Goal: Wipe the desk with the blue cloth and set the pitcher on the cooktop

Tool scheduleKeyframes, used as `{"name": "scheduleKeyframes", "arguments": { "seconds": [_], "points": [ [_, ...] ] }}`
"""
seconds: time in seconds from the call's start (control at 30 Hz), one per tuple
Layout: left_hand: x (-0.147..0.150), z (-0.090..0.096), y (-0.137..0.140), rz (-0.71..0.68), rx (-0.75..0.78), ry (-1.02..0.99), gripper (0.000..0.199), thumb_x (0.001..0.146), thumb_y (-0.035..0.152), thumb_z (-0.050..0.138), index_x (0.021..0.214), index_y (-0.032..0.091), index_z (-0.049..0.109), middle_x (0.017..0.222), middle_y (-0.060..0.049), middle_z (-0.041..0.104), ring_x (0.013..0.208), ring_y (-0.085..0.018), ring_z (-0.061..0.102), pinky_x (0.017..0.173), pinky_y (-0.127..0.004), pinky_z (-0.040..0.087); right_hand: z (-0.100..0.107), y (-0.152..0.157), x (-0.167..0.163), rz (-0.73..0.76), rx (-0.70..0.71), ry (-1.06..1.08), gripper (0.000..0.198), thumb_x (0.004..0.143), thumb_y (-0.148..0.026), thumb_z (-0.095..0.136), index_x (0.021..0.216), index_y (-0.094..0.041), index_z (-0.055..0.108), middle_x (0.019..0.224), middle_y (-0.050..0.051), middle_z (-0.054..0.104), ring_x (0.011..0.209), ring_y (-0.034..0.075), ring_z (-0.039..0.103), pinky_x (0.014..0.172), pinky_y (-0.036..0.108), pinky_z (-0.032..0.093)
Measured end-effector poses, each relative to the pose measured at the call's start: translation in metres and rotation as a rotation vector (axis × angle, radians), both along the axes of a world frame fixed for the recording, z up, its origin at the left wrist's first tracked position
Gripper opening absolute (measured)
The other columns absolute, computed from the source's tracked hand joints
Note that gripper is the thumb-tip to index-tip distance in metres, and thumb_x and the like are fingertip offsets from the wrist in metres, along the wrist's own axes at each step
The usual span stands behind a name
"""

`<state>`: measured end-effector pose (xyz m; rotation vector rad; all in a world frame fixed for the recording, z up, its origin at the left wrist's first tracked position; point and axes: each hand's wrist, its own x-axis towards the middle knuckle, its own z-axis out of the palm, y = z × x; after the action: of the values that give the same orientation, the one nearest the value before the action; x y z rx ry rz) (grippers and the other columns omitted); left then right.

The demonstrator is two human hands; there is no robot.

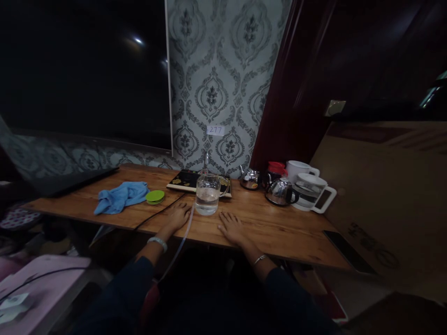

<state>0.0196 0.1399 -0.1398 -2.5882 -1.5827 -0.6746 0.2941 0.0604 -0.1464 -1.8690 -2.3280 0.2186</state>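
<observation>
My left hand point(179, 216) rests flat on the wooden table, fingers spread, just left of a clear glass pitcher. On the pitcher's other side, my right hand point(232, 228) lies palm down with its fingers stretched out. The glass pitcher point(207, 193) stands upright between them, partly filled with clear liquid, its handle to the right. A clear tube point(187, 229) runs down beside my left hand and over the table's front edge. Behind the pitcher is a dark, gold-patterned electric tea stove point(183, 180). Neither hand appears to hold anything.
A blue cloth point(122, 196) and a green round lid point(155, 196) lie at the left. Metal kettles point(280, 191) and a white-handled glass jug point(309, 191) stand at the right. A phone point(349, 252) lies near the cardboard box point(384, 195). A cable point(157, 215) crosses the table point(272, 235).
</observation>
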Motion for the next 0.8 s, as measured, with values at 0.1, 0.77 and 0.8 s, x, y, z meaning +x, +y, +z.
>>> {"name": "scheduleKeyframes", "arguments": {
  "seconds": [0.1, 0.77, 0.8],
  "points": [
    [0.0001, 0.0002, 0.0002, 0.0, -0.005, 0.005, 0.034, 0.093, 0.027, 0.042, 0.116, 0.022, 0.067, 0.119, -0.009, 0.064, 0.114, -0.024, 0.054, 0.104, -0.039, 0.039, 0.0002, -0.0002, -0.0003, -0.006, -0.006, -0.002, 0.062, 0.098, -0.051, 0.026, 0.154, -0.024, 0.022, 0.16, 0.001, 0.017, 0.146, 0.024, 0.013, 0.117, 0.045, 0.009],
    [0.0016, 0.0033, -0.0026, 0.008, -0.006, 0.04, 0.035, 0.094, 0.027, 0.042, 0.117, 0.021, 0.067, 0.119, -0.01, 0.064, 0.114, -0.024, 0.055, 0.103, -0.038, 0.039, 0.0046, -0.0047, -0.0005, 0.013, -0.01, -0.012, 0.061, 0.099, -0.049, 0.024, 0.154, -0.024, 0.023, 0.16, 0.0, 0.017, 0.147, 0.024, 0.012, 0.117, 0.043, 0.009],
    [0.0017, 0.0036, -0.0026, 0.007, -0.005, 0.044, 0.035, 0.093, 0.026, 0.042, 0.116, 0.021, 0.067, 0.118, -0.01, 0.065, 0.113, -0.023, 0.055, 0.104, -0.038, 0.039, 0.0059, -0.0061, -0.0006, 0.017, -0.012, -0.013, 0.06, 0.099, -0.049, 0.024, 0.154, -0.024, 0.022, 0.16, 0.0, 0.018, 0.147, 0.023, 0.013, 0.117, 0.043, 0.01]
  ]
}}
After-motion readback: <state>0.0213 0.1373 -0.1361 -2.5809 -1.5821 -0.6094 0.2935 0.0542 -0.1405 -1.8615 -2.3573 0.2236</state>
